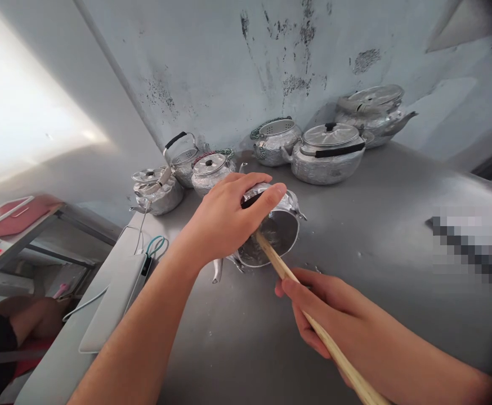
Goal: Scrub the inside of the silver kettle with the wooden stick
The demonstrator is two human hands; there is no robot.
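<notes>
A dented silver metal kettle (pixel 293 203) lies tipped on the grey table, its open mouth facing me and its spout pointing to the near left. My left hand (pixel 233 216) grips it from above, around its black-sleeved handle and upper side. The fingertips on the far side are partly hidden. Held in my right hand (pixel 317 312) is a long wooden stick (pixel 334 350), its far end inside the kettle's mouth. That tip is hard to make out within the dark interior. No lid is on this kettle.
Several silver kettles stand along the stained wall, among them a lidded kettle (pixel 328 160) with a black handle. At left lie a white flat case (pixel 113 309) and cables. A red cooler box (pixel 18 214) sits on a side shelf. A seated person's legs (pixel 30 323) show lower left.
</notes>
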